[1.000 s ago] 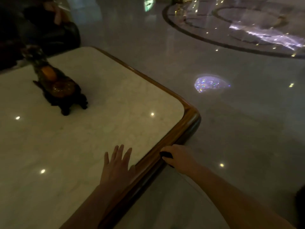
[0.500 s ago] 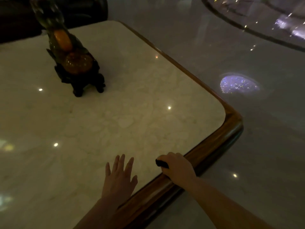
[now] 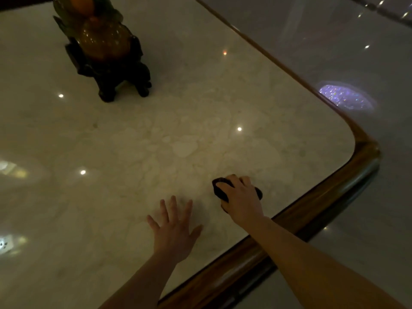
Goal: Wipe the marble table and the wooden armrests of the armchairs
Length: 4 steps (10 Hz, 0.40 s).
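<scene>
The pale marble table top (image 3: 200, 121) fills most of the view, framed by a rounded wooden edge (image 3: 312, 210). My right hand (image 3: 242, 198) presses a small dark cloth (image 3: 219, 188) onto the marble a little inside the near edge. My left hand (image 3: 174, 228) lies flat on the marble to the left of it, fingers spread, holding nothing. No armchair armrest is in view.
A dark carved ornament with amber globes (image 3: 103, 47) stands on the table at the far left. Glossy grey floor (image 3: 334, 52) lies beyond the table's right edge, with a sparkling light patch (image 3: 345, 98). The table's rounded corner (image 3: 365, 150) is at the right.
My right hand has moved with the cloth from the wooden edge onto the marble surface. The view has shifted closer over the table. My left hand stays flat.
</scene>
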{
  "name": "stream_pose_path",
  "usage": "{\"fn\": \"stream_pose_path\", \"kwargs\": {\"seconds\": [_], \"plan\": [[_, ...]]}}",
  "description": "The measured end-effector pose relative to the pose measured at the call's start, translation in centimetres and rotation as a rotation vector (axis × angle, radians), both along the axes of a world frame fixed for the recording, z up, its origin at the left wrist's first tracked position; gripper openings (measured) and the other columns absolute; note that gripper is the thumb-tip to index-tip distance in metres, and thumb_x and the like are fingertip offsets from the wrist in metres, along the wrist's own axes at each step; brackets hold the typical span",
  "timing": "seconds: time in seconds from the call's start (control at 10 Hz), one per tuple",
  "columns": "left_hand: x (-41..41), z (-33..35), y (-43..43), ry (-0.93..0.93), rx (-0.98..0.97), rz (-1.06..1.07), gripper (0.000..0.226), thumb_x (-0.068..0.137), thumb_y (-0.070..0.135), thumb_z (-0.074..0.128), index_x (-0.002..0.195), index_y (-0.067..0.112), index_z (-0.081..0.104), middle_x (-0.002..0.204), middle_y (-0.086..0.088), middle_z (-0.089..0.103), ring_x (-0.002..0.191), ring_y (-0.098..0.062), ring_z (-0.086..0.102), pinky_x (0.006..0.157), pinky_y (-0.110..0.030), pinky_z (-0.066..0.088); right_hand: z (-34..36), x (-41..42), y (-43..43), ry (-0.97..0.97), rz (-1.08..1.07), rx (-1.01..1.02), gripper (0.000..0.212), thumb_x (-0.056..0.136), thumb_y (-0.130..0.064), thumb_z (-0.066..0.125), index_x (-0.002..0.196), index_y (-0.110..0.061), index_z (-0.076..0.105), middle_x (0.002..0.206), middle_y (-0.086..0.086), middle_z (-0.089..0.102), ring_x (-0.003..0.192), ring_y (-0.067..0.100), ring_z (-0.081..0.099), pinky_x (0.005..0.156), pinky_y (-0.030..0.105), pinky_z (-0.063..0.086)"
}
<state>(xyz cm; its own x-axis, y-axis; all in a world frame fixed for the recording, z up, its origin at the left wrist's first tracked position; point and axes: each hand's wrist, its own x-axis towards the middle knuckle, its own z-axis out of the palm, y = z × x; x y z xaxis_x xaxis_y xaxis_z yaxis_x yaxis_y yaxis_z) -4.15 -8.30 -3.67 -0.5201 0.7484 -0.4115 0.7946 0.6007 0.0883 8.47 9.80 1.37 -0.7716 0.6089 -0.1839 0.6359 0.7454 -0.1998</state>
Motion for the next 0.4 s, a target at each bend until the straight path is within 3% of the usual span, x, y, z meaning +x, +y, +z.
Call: {"fn": "stream_pose_path", "kwargs": {"seconds": [0.2,0.4], "plan": [[-0.2,-1.1,-0.5,-0.018,-0.020,-0.052,0.083,0.081,0.084,0.011,0.143,0.047,-0.029,0.159,-0.009,-0.032,0.144,-0.043,-0.028,0.107,-0.076,-0.004,-1.4,-0.3,-0.1,-0.066,-0.026,-0.097,0.054,0.095,-0.047,0.054,0.144,-0.027,0.040,0.158,0.007,0.021,0.137,0.036,0.022,0.110,0.048,0.034],[-0.4,-0.1,0.2,-0.042,-0.063,-0.060,0.084,0.084,0.081,0.022,0.146,0.047,-0.024,0.161,-0.008,-0.026,0.146,-0.043,-0.021,0.109,-0.074,0.003,-0.3,0.6,0.0,-0.021,-0.047,-0.122,0.058,0.097,-0.048,0.048,0.148,-0.021,0.035,0.159,0.008,0.025,0.141,0.032,0.020,0.111,0.046,0.033]]}}
